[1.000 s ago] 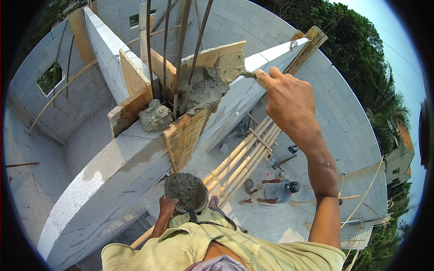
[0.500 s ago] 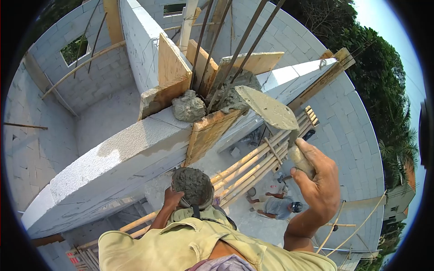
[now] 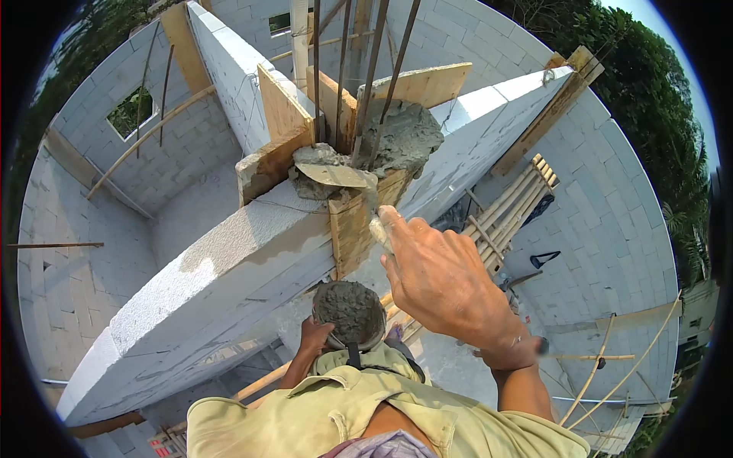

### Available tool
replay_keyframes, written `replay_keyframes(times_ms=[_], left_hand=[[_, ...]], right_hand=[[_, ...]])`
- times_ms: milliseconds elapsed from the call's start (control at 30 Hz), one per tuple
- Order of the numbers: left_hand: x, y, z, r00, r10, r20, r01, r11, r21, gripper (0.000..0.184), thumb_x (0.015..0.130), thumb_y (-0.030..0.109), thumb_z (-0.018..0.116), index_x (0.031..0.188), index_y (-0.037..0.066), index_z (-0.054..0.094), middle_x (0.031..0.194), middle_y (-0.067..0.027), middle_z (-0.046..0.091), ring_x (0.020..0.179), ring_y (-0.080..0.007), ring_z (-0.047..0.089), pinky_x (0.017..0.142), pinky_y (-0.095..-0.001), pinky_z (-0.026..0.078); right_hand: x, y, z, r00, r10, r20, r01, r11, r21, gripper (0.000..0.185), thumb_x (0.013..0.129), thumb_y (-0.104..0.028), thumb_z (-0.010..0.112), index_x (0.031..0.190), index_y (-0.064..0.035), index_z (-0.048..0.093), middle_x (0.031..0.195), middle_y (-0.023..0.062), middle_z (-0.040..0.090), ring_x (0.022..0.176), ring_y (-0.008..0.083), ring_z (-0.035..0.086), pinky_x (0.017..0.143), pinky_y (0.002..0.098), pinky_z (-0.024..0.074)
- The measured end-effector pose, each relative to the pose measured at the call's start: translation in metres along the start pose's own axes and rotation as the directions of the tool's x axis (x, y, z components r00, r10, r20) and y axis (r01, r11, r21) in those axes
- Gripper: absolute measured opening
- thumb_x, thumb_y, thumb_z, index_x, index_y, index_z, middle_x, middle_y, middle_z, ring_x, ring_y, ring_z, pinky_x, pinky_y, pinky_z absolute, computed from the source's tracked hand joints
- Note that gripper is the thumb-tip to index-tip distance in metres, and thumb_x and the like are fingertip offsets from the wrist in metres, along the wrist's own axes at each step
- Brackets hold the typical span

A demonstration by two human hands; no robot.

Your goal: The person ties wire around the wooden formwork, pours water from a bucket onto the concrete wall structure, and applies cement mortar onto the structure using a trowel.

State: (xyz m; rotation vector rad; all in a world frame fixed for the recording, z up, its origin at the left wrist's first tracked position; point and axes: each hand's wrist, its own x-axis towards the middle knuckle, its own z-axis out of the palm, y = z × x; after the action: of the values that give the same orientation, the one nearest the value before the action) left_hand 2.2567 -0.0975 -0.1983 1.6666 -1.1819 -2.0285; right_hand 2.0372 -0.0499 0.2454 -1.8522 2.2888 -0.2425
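Note:
My right hand (image 3: 450,278) grips the handle of a trowel (image 3: 336,175). The trowel's blade lies on wet concrete (image 3: 408,136) at the left side of the column top, between wooden formwork boards (image 3: 355,237). Several steel rebars (image 3: 372,84) rise out of the concrete. My left hand (image 3: 315,336) is closed on the rim of a bucket (image 3: 379,324) filled with grey concrete, held close against my body below the wall. Its fingertips are partly hidden.
A white block wall (image 3: 206,259) curves from lower left to the column and another stretch (image 3: 496,114) runs to the upper right. Bamboo poles (image 3: 527,202) form scaffolding below. A slanted bamboo pole (image 3: 153,133) crosses the left room.
My right hand has swung the trowel left and down, from above the column's right side onto the concrete at its left. The person below is now hidden behind my right arm.

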Motion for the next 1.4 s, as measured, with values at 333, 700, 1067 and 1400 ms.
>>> replay_keyframes(times_ms=[333,700,1067,1400], left_hand=[[-0.016,-0.007,-0.001,0.997,-0.055,-0.055,0.048,0.991,-0.121,0.05,0.08,-0.002,0.068,0.129,-0.003,0.058,0.109,-0.0089,0.07,0.087,-0.02,0.069,0.072,-0.0343,0.057],[-0.034,-0.044,0.026,0.972,0.218,-0.086,-0.208,0.972,0.108,0.075,0.078,-0.001,0.069,0.149,-0.001,0.046,0.102,0.0,0.064,0.086,-0.0067,0.055,0.071,-0.0245,0.047],[-0.092,-0.045,0.095,0.956,0.258,-0.143,-0.25,0.966,0.068,0.091,0.073,0.0,0.071,0.158,0.01,0.04,0.096,0.005,0.047,0.08,-0.0077,0.037,0.07,-0.0218,0.039],[-0.105,-0.084,0.105,0.934,0.218,-0.284,-0.229,0.973,-0.004,0.088,0.073,-0.006,0.069,0.156,0.009,0.042,0.118,0.0019,0.058,0.091,-0.0106,0.046,0.084,-0.0219,0.043]], right_hand=[[-0.033,0.06,0.01,0.979,-0.123,-0.164,0.167,0.943,0.289,0.049,0.091,-0.019,0.065,0.132,0.0051,0.056,0.12,0.0254,0.067,0.103,0.0415,0.068,0.088,0.0447,0.0539],[-0.045,0.16,0.247,0.924,-0.059,0.377,0.095,0.992,-0.079,0.03,0.088,-0.025,0.069,0.109,-0.0041,0.071,0.104,0.0137,0.072,0.089,0.0347,0.072,0.074,0.0463,0.0569],[-0.006,0.181,0.392,0.601,-0.327,0.73,0.434,0.9,0.046,0.024,0.082,-0.023,0.066,0.091,-0.0045,0.078,0.098,0.0204,0.076,0.091,0.0365,0.075,0.079,0.0451,0.0607],[-0.074,0.195,0.392,0.543,-0.504,0.671,0.19,0.853,0.487,0.038,0.092,-0.037,0.067,0.108,-0.0034,0.074,0.099,0.0269,0.072,0.101,0.0451,0.067,0.091,0.0498,0.0525]])
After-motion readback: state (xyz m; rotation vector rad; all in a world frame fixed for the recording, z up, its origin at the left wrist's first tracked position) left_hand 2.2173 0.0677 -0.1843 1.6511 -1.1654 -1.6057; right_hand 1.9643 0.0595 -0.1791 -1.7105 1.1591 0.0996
